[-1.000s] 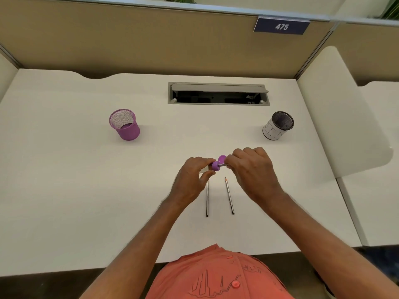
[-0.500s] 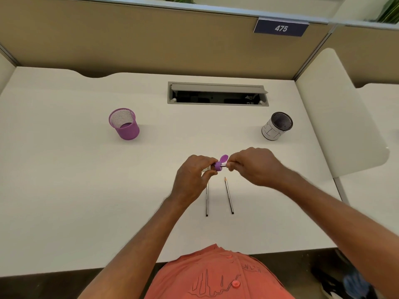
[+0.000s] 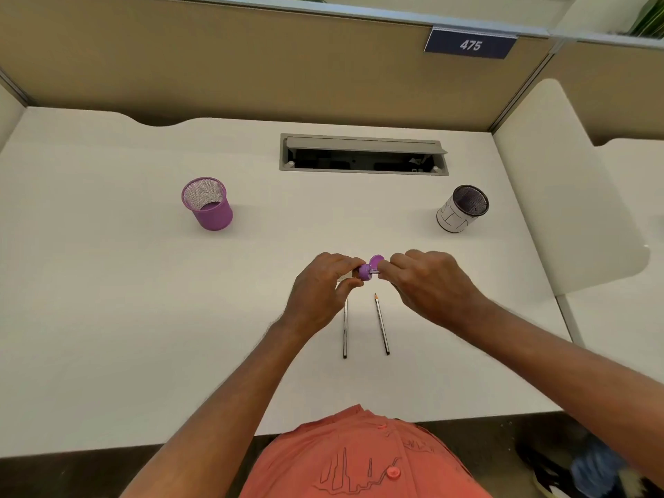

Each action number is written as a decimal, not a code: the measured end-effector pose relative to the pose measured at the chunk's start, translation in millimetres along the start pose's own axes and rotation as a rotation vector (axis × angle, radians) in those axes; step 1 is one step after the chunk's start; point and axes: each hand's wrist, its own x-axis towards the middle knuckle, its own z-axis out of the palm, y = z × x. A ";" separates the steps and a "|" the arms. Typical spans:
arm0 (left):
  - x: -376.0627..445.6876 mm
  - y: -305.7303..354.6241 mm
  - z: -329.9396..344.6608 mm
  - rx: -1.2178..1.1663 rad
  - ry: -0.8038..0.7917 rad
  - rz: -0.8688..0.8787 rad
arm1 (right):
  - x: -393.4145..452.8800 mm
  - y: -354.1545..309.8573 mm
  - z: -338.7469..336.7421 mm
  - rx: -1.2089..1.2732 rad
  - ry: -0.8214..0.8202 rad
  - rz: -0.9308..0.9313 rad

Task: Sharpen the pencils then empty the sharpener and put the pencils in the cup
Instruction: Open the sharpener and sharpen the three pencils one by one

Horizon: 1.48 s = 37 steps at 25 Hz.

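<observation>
Above the middle of the white desk (image 3: 107,318) my left hand (image 3: 319,292) pinches a small purple sharpener (image 3: 367,270), whose round lid (image 3: 376,260) stands flipped up. My right hand (image 3: 427,285) grips a pencil pushed into the sharpener; only a short grey bit (image 3: 374,272) shows, the rest is hidden in my fingers. Two dark pencils lie on the desk below my hands: one (image 3: 345,330) partly under my left hand, the other (image 3: 382,323) with a sharpened tip pointing away from me.
A purple mesh cup (image 3: 208,204) stands at the back left, a white cup with a dark mesh inside (image 3: 461,210) at the back right. A grey cable hatch (image 3: 363,154) is open at the back. A white divider panel (image 3: 560,195) borders the right side.
My right hand has rolled at the wrist and its forearm swung out to the right, while the left hand and sharpener stayed in place. The two pencils on the desk have not moved.
</observation>
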 end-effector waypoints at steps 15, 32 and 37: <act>-5.8 7.2 1.1 0.005 0.006 0.027 | -1.8 7.5 -1.2 0.161 -0.063 0.017; -19.1 16.8 2.3 0.047 0.005 0.050 | -8.3 7.3 -3.8 0.397 -0.151 0.100; -18.4 21.8 1.5 0.063 0.032 0.057 | -19.2 1.9 3.3 0.135 0.067 -0.006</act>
